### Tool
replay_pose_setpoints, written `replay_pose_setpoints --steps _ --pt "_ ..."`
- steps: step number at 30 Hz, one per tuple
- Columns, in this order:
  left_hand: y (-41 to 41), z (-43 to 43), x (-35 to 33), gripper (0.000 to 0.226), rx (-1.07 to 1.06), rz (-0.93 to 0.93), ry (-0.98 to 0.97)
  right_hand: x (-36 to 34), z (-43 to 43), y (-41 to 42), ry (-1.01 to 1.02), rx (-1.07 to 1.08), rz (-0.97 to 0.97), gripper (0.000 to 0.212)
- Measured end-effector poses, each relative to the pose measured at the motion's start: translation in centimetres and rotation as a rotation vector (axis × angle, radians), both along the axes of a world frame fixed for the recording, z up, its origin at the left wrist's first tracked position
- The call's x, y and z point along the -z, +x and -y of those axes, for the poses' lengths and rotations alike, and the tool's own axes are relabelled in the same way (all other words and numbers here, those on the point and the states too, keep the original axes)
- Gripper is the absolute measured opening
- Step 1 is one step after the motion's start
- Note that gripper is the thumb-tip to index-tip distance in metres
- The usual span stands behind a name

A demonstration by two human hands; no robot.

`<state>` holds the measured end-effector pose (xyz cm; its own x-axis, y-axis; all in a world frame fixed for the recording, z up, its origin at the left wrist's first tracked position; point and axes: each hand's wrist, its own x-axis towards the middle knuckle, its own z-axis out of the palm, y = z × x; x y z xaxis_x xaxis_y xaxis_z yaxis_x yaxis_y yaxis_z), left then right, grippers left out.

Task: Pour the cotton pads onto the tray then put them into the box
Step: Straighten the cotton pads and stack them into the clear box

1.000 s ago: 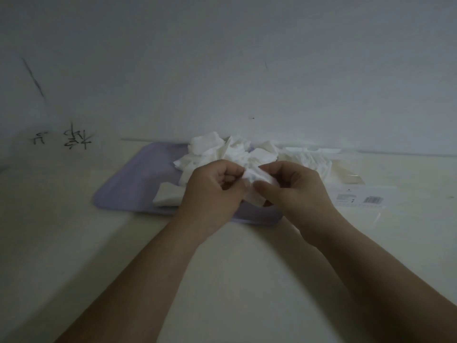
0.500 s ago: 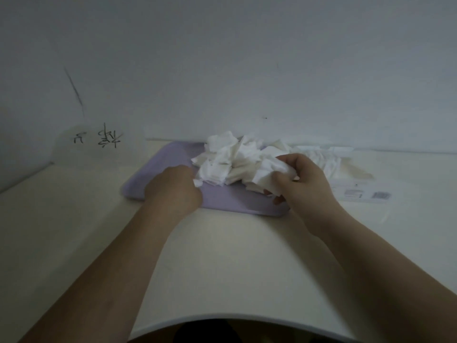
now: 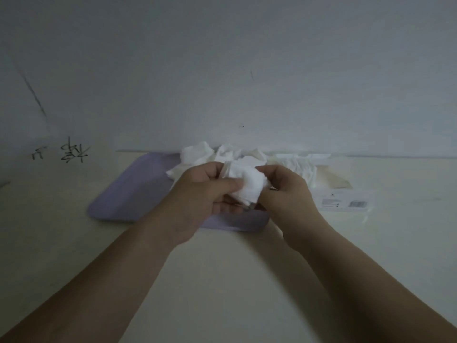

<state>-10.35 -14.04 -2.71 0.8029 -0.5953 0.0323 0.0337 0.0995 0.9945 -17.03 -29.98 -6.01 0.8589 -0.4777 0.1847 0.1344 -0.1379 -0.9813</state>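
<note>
Pouring is judged complete: cotton pads (image 3: 223,154) are heaped on the tray (image 3: 128,194); a bunch is pinched between left hand (image 3: 197,191) and right hand (image 3: 284,191); boxing (image 3: 329,184) remains

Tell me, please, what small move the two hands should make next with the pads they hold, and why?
Probably carry the bunch to the right and set it into the box. Both the left hand and the right hand already grip a gathered bunch of pads above the tray. The box beside the tray seems open, with pads in it.
</note>
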Motion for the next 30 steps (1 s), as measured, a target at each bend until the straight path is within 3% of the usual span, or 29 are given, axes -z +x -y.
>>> replay_pose_setpoints --steps 3,6,12,18,22,24,27,29,30 --pt "1.1 0.3 1.1 0.011 -0.070 0.084 0.134 -0.2 0.5 0.1 -0.054 0.030 -0.004 0.039" --pt "1.6 0.1 2.3 0.009 -0.146 0.220 0.230 0.0 0.6 0.2 -0.073 0.032 -0.016 0.035" --pt "1.8 -0.6 2.9 0.022 -0.215 0.190 0.155 0.1 0.1 0.4 -0.123 0.038 0.000 0.024" --pt "1.7 -0.6 3.5 0.012 -0.233 0.207 0.176 -0.4 -0.3 0.0 -0.103 0.004 0.021 0.021" --pt "1.4 -0.2 3.2 0.009 -0.276 0.236 0.147 -0.2 -0.7 -0.2 -0.136 -0.081 0.002 0.048" --pt "1.0 -0.1 2.8 0.010 -0.262 0.249 0.137 0.1 -0.8 -0.2 -0.235 -0.020 -0.025 0.047" --pt "2.8 -0.2 2.5 0.007 -0.382 0.406 0.195 0.8 -0.1 0.2 -0.251 0.086 -0.023 0.024" --pt "6.0 -0.6 1.6 0.005 -0.580 0.643 0.368 0.6 0.3 0.5 -0.254 0.133 -0.011 0.020" --pt "7.4 -0.8 1.1 0.017 -0.606 0.738 0.500 0.5 0.3 0.6 -0.263 0.146 -0.016 0.021"
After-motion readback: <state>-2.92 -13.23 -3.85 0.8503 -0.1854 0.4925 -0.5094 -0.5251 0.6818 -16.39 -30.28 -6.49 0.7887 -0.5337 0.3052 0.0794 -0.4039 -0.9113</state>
